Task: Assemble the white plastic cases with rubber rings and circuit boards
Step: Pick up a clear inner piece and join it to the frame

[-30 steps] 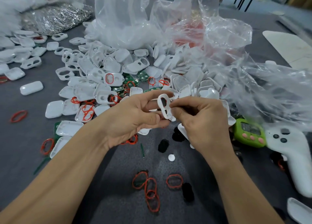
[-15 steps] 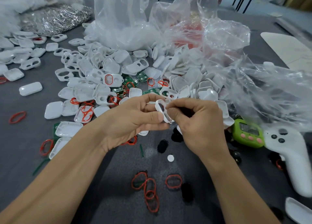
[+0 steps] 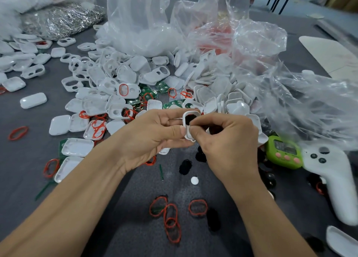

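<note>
My left hand (image 3: 155, 138) grips a white plastic case shell (image 3: 190, 114) with cut-out windows, held upright above the grey table. My right hand (image 3: 226, 140) pinches the shell's lower edge from the right, fingertips against a black piece in its window. Behind lies a big heap of white case halves (image 3: 124, 76), with green circuit boards (image 3: 149, 94) among them. Several red rubber rings (image 3: 170, 216) lie on the table in front of my arms, with more rings (image 3: 98, 126) in the pile at left.
Crumpled clear plastic bags (image 3: 242, 49) fill the back and right. A green timer (image 3: 283, 152) and a white controller (image 3: 339, 177) lie at right. Black pads (image 3: 185, 166) and a small white disc (image 3: 194, 180) sit below my hands. A bag of silver metal parts (image 3: 64, 20) is at back left.
Both hands have turned the shell and drawn it slightly up; a black piece now shows in its window under my right fingertips.
</note>
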`<state>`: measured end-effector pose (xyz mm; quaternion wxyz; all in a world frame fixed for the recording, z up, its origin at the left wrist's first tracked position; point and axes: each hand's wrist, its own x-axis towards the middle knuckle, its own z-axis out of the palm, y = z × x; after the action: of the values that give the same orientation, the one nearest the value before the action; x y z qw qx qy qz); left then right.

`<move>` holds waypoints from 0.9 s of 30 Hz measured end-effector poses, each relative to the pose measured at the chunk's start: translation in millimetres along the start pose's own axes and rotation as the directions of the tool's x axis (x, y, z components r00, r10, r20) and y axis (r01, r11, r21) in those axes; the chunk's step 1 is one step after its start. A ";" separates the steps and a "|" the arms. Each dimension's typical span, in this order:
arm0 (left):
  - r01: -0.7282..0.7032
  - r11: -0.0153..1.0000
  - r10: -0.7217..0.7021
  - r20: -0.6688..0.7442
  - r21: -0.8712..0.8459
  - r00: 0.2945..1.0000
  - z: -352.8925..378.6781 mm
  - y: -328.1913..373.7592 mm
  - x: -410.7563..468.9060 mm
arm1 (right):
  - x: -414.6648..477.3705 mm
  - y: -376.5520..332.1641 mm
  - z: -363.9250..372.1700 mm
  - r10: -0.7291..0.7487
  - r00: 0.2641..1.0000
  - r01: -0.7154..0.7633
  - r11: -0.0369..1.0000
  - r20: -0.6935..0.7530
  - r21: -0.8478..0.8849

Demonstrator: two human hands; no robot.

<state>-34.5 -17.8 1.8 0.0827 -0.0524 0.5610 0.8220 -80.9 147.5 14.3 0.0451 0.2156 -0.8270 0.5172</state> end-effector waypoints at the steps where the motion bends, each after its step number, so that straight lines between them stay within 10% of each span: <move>1: -0.003 1.000 0.003 0.008 -0.003 1.000 0.2 -0.2 0.1 | 0.1 0.0 0.2 0.015 1.000 -0.015 1.000 -0.011 0.011; 27: -0.041 0.979 0.061 0.094 -0.199 0.994 -4.5 2.4 -0.4 | 12.7 3.4 -18.3 0.290 0.924 -0.379 0.775 0.249 0.505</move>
<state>-34.6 -22.8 2.4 0.0838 -0.0046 0.4734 0.8768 -96.4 160.8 23.7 -0.1761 0.1087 -0.6714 0.7116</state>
